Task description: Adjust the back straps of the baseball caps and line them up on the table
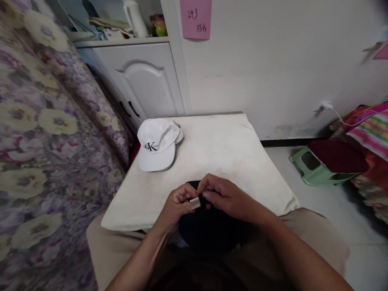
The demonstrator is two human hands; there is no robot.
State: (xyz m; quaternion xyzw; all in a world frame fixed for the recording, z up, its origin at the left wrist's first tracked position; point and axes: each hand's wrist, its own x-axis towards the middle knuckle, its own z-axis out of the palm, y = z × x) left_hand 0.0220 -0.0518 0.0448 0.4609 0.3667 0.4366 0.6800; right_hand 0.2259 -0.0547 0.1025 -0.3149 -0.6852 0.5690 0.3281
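Observation:
A black cap [212, 230] lies at the near edge of the table, over my lap, its lower part dark and hard to make out. My left hand [178, 202] pinches a small, pale, shiny rectangular buckle [195, 203] on the cap between thumb and fingers. Close beside it, my right hand [222, 194] has thumb and forefinger pressed together at the cap's dark strap, just right of the buckle. The strap itself is mostly hidden by the fingers. Further off, on the table's left side, sits a white cap [157, 139] with black "CK" letters, another cap partly visible behind it.
The table [218, 145] has a cream cloth over it. A floral curtain [54, 161] hangs along the left. Behind stands a white cabinet [139, 81] with a jug [135, 18] on its shelf. A green stool [321, 165] with a dark red top stands at the right.

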